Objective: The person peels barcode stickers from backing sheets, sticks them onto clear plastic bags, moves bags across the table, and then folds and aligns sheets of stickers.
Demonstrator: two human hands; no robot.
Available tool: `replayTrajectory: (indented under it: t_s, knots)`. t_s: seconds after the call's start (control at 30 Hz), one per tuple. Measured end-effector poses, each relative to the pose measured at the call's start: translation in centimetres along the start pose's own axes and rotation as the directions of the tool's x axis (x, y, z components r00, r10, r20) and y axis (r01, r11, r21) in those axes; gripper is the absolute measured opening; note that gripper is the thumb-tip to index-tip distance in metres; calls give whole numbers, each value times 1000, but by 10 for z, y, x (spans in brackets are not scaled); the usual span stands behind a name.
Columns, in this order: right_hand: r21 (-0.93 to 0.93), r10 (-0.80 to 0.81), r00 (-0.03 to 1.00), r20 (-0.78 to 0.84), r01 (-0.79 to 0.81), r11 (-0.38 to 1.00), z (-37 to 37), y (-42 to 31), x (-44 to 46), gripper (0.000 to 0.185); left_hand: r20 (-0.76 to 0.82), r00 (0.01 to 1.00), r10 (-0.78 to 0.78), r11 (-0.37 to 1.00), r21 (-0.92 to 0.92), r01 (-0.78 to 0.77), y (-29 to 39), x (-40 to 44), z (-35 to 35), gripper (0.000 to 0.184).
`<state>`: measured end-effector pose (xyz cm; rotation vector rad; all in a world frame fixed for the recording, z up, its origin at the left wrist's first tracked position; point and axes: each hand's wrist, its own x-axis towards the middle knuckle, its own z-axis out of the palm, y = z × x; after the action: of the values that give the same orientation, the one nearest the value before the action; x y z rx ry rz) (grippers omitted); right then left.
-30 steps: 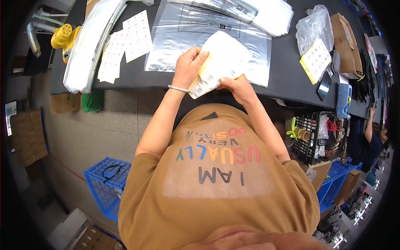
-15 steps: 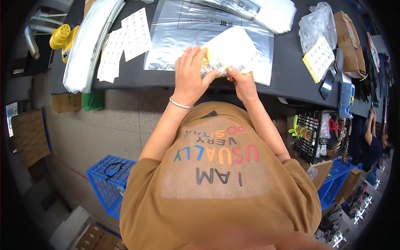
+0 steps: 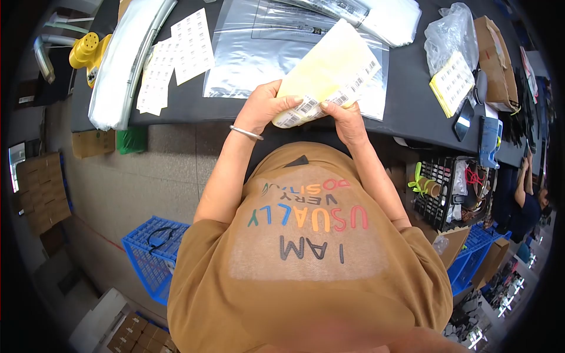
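"What's new?"
"The left hand (image 3: 258, 110) was spread out; now it pinches the label paper (image 3: 325, 65), like the right hand (image 3: 349, 122)."
"Where's the paper?"
"Over the clear bag (image 3: 242, 66), probably steadier now."

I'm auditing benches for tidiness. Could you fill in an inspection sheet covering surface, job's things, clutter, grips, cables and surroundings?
Surface: black tabletop, partly covered by a flat clear plastic bag.
Job's things: yellowish label sheet, barcodes along its near edge, layers uncountable; more barcode sheets lie at left.
Clutter: plastic sleeves, yellow device, crumpled clear bag, cardboard box.
Grips: left grip and right grip both closed on the label sheet, thumbs on top.
Cables: none certain; red strands show in the black basket.
Surroundings: blue crate and stacked boxes at left; another person at far right.
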<state>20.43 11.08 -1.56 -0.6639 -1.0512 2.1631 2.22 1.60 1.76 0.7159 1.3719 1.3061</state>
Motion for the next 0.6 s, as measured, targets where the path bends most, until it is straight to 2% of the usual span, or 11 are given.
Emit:
replayTrajectory:
  t_s: [0.03, 0.13, 0.23, 0.3, 0.33, 0.37, 0.4, 0.43, 0.47, 0.5, 0.6]
  knots:
    - [0, 0, 1000, -1, 0, 1000, 0, 0, 1, 34, 56, 995, -77, 983, -160, 85, 0, -1, 1, 37]
    - [-92, 53, 999, 4, -52, 994, -5, 0, 1, 39, 66, 992, -104, 946, -302, 119, -7, 0, 4, 30]
    - [-230, 175, 985, -4, -171, 958, -13, -9, -1, 30, -16, 992, -125, 954, -276, 116, -6, -1, 5, 26]
    - [-612, 431, 888, -162, -433, 661, -19, -31, -2, 26, -49, 990, -134, 966, -230, 119, -7, 1, 1, 25]
    - [-740, 314, 934, -171, -332, 585, -20, -32, -6, 17, -81, 986, -143, 975, -185, 126, -8, 2, 0, 24]
    - [-740, 321, 930, -178, -341, 579, -18, -33, -13, 17, -79, 985, -151, 972, -193, 134, -11, 0, 0, 24]
    - [-824, 23, 997, -78, -77, 562, 1, -43, -20, 14, -69, 987, -148, 974, -186, 132, -10, -1, 2, 25]
    - [-871, -273, 961, 53, 178, 457, 14, -47, -23, 12, -55, 989, -140, 976, -177, 129, -9, 0, 4, 26]
    - [-860, -429, 878, 213, 377, 344, 18, -44, -18, 15, -41, 989, -141, 975, -177, 132, -7, 1, 9, 26]
    - [-846, -490, 806, 333, 485, 221, 22, -43, -14, 18, -14, 987, -162, 970, -185, 156, -5, -1, 13, 27]
    - [-842, -514, 760, 398, 525, 124, 28, -36, -7, 17, -10, 992, -124, 983, -141, 121, 5, -7, 22, 24]
